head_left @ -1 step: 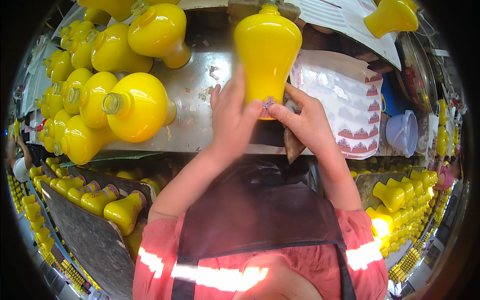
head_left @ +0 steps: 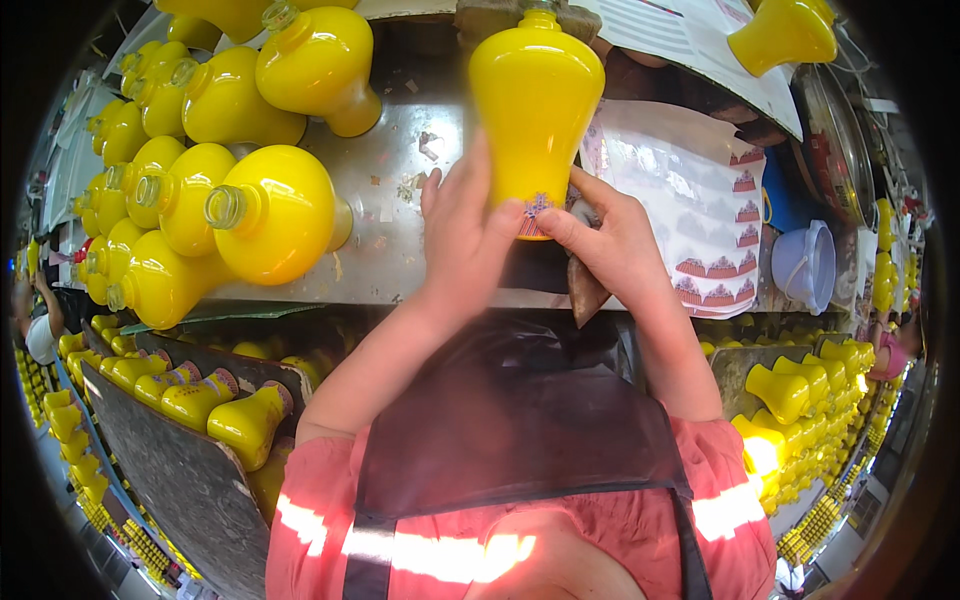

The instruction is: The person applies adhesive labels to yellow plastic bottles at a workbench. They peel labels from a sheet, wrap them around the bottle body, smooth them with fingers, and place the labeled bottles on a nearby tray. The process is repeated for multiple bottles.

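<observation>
Evidently both hands are on one yellow bottle (head_left: 537, 110), at 12 o'clock, its neck pointing to 12 and its narrow foot to 6. Neck end meets a greyish block (head_left: 580, 24).

Left hand (head_left: 462, 235): half-curled, has hold of the foot from its 9 o'clock side; fingers along the flank, one standing off, thumb near the patterned band (head_left: 534, 222). Right hand (head_left: 612, 238): partly closed on the foot from 3 o'clock — thumb on the band's edge, fingers bent at the side, tips hidden. Just below it, a brown pointed piece (head_left: 587, 292); kind unclear.

At 2 o'clock, a sheet of patterned cutouts (head_left: 655, 185) lies beside the right hand; lilac bucket (head_left: 804, 268) out at 3. Plain yellow bottles (head_left: 275, 215) crowd 10 o'clock on the metal tabletop (head_left: 385, 275).

Lower down, banded bottles (head_left: 245, 425) sit behind a dark board (head_left: 150, 460) at 8 — more yellow ware (head_left: 780, 392) near 4. Dark apron (head_left: 520, 420) at 6.
</observation>
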A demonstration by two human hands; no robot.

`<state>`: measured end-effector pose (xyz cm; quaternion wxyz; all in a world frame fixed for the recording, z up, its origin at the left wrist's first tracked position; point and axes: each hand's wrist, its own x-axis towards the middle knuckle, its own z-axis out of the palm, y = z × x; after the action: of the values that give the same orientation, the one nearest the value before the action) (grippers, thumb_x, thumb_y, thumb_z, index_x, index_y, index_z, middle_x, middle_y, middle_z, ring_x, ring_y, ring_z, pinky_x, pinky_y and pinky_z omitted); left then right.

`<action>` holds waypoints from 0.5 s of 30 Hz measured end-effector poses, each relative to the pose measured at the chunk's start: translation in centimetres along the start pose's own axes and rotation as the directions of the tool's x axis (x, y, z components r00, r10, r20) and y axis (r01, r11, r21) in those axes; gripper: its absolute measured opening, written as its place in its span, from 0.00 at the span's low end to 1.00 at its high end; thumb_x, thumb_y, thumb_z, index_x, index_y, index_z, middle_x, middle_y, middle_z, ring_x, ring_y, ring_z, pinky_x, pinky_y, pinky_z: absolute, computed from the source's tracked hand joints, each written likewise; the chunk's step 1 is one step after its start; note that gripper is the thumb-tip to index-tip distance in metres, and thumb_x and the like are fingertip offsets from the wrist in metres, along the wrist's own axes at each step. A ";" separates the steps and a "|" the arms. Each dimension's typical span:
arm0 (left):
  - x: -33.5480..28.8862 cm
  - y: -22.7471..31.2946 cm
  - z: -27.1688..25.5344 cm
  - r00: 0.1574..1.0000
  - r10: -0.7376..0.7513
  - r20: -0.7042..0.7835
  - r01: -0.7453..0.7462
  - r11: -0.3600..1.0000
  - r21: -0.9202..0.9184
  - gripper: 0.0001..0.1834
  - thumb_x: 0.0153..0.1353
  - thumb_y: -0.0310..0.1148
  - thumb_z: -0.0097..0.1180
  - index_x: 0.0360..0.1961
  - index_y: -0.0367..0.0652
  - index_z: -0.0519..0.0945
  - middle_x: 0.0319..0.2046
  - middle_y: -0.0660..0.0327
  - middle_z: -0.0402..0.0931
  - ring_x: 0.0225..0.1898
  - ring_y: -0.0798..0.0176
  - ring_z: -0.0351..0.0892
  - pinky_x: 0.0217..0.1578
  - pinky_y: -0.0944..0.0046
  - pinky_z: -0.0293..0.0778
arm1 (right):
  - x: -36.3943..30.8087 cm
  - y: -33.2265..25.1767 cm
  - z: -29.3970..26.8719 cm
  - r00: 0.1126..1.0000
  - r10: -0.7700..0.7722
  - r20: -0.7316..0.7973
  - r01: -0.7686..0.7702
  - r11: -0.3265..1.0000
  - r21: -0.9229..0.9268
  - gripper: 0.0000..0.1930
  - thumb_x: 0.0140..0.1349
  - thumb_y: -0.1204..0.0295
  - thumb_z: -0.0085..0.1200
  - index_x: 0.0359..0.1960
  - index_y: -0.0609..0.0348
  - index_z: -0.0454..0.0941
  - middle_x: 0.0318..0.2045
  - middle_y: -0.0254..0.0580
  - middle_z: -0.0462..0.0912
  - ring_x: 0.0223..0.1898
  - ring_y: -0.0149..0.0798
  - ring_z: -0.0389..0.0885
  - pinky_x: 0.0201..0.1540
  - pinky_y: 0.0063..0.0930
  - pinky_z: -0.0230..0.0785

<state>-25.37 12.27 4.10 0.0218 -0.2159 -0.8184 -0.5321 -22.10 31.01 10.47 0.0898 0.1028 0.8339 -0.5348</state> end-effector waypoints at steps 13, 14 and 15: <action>0.5 1.0 -0.7 0.992 -0.119 0.038 0.122 0.988 -0.095 0.40 0.67 0.39 0.51 0.77 0.35 0.58 0.70 0.48 0.68 0.73 0.46 0.64 0.75 0.37 0.39 | -0.4 -0.8 0.7 0.996 -0.073 -0.051 0.073 0.997 0.003 0.34 0.62 0.58 0.67 0.65 0.68 0.75 0.31 0.32 0.82 0.32 0.22 0.72 0.37 0.21 0.69; 0.5 1.0 -0.7 0.993 -0.115 0.037 0.118 0.989 -0.094 0.40 0.67 0.39 0.51 0.77 0.35 0.58 0.70 0.48 0.68 0.73 0.46 0.64 0.75 0.37 0.39 | -0.5 -1.0 0.6 0.998 -0.039 -0.040 0.039 0.999 -0.002 0.34 0.62 0.58 0.67 0.65 0.68 0.75 0.29 0.32 0.81 0.31 0.22 0.72 0.36 0.20 0.69; 0.5 1.0 -0.6 0.993 -0.113 0.037 0.116 0.989 -0.093 0.39 0.67 0.39 0.52 0.77 0.35 0.58 0.70 0.48 0.68 0.72 0.46 0.64 0.75 0.37 0.39 | -0.6 -1.1 0.6 1.000 0.000 -0.030 -0.001 1.000 -0.019 0.34 0.62 0.58 0.67 0.65 0.68 0.75 0.28 0.31 0.81 0.30 0.22 0.71 0.34 0.20 0.68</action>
<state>-25.56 12.18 5.34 -0.0319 -0.1774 -0.8035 -0.5673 -21.84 29.99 11.33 0.0782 0.1103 0.8401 -0.5253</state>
